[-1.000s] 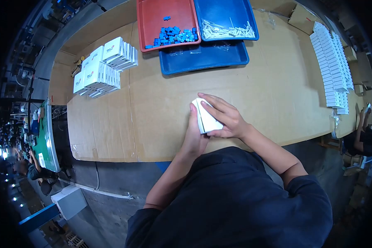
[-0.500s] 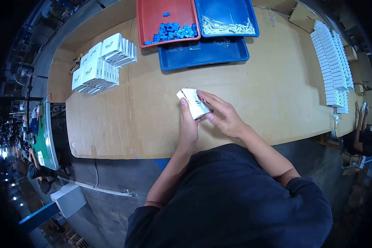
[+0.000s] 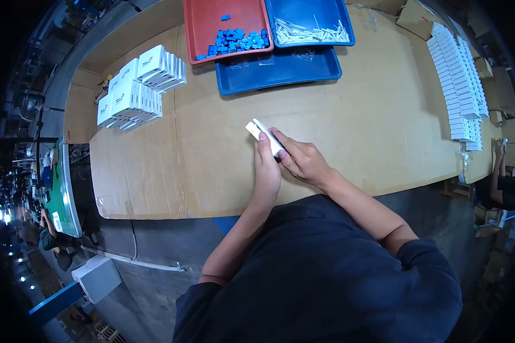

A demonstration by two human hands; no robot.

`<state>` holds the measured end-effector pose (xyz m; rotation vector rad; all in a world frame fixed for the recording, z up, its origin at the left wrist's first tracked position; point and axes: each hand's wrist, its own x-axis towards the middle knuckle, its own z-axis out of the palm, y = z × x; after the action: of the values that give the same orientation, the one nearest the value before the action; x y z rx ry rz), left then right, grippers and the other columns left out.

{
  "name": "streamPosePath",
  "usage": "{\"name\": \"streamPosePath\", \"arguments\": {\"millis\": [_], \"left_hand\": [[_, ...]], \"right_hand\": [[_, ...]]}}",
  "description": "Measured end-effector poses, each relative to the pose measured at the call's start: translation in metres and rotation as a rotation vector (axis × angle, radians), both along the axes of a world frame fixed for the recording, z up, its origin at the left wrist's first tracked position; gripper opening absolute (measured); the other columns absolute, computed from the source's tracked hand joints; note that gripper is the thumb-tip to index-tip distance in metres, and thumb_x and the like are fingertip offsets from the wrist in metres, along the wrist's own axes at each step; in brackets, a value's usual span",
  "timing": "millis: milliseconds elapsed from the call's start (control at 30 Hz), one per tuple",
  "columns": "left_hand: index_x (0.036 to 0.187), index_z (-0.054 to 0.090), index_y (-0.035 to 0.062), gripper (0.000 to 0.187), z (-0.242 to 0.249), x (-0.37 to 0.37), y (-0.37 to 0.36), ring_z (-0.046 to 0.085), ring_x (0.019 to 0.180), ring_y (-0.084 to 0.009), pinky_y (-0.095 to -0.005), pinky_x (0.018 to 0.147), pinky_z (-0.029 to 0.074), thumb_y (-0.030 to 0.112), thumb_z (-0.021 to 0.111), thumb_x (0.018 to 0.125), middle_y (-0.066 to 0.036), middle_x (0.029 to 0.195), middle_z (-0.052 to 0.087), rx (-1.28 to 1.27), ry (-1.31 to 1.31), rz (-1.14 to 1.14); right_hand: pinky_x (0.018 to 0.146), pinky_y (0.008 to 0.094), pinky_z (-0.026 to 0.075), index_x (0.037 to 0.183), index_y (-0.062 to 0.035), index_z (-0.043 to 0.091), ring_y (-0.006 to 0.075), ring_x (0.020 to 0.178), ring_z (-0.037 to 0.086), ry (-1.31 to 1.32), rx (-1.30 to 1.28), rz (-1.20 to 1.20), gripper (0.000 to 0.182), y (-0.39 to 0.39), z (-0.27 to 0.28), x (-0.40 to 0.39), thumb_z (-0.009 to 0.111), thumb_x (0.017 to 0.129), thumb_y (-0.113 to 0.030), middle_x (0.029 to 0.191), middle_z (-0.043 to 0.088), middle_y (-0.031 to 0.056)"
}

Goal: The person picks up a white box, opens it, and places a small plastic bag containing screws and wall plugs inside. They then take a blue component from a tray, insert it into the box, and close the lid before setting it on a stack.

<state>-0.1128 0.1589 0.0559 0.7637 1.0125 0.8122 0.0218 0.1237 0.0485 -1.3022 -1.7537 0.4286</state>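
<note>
Over the middle of the cardboard-covered table I hold a small white box (image 3: 262, 135) between both hands. It is tilted, with a narrow side and a slit-like gap along its upper edge showing. My left hand (image 3: 266, 172) grips the near left side, its thumb lying along the box. On the other side, the fingers and thumb of my right hand (image 3: 304, 162) close round the right face. The fingers beneath the box and most of its broad faces are hidden.
White boxes with printed fronts (image 3: 127, 94) stand stacked at left. At right rises a tall stack of white boxes (image 3: 458, 86). A red tray (image 3: 197, 28) holds blue pieces; one blue tray (image 3: 349, 28) holds thin whitish sticks, above another blue tray (image 3: 252, 80). Other people work at both sides.
The white box has been turned so its narrow side shows instead of the broad printed face. My right hand has closed in against it, fingers more bent.
</note>
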Motion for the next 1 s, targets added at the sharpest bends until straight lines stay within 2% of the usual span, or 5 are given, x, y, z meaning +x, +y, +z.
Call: {"name": "streamPosePath", "arguments": {"millis": [200,267,367,800,1000], "left_hand": [[0.139,0.046,-0.0008,0.06,-0.004,0.001,0.001,0.056,0.118,-0.0185,-0.0355,0.104,0.045,0.051,0.035,0.113,-0.012,0.126,0.056,-0.015,-0.01,0.067],[0.12,0.057,0.0001,0.053,-0.004,0.004,0.001,0.054,0.09,-0.0115,-0.0291,0.081,0.045,0.048,0.034,0.114,-0.005,0.1,0.059,0.014,0.003,0.13],[0.135,0.048,0.0007,0.055,-0.01,-0.002,0.003,0.058,0.113,-0.0167,-0.0346,0.1,0.047,0.049,0.035,0.113,-0.01,0.12,0.059,0.013,-0.016,0.068],[0.136,0.048,0.0033,0.053,-0.015,-0.014,0.007,0.058,0.117,-0.0173,-0.036,0.103,0.047,0.049,0.035,0.112,-0.01,0.124,0.059,-0.037,-0.081,0.106],[0.168,0.012,0.0069,0.079,0.019,-0.021,0.018,0.051,0.133,-0.0246,-0.038,0.114,0.04,0.007,0.049,0.097,-0.017,0.144,0.049,0.275,0.061,-0.078]], "right_hand": [[0.07,0.0413,0.063,0.143,0.0078,0.055,0.0371,0.081,0.076,-0.054,0.085,0.007,0.05,0.002,-0.006,-0.003,0.064,0.097,-0.01,0.122,0.071,0.0266],[0.07,0.041,0.063,0.141,0.0091,0.055,0.0369,0.081,0.076,-0.067,0.056,0.008,0.049,0.001,-0.005,-0.003,0.064,0.097,-0.01,0.122,0.071,0.0272],[0.067,0.0411,0.062,0.142,0.0086,0.055,0.0361,0.076,0.075,-0.072,0.061,0.004,0.047,0.003,-0.004,-0.006,0.061,0.098,-0.008,0.116,0.072,0.0271],[0.08,0.0406,0.062,0.144,0.0055,0.056,0.0363,0.088,0.075,-0.001,-0.042,0.03,0.042,0.006,-0.004,-0.014,0.054,0.106,-0.012,0.12,0.071,0.0271],[0.097,0.0344,0.055,0.138,0.0028,0.061,0.0221,0.115,0.069,0.669,-0.427,0.016,0.042,0.018,0.011,-0.007,0.052,0.111,-0.028,0.13,0.07,0.017]]}}
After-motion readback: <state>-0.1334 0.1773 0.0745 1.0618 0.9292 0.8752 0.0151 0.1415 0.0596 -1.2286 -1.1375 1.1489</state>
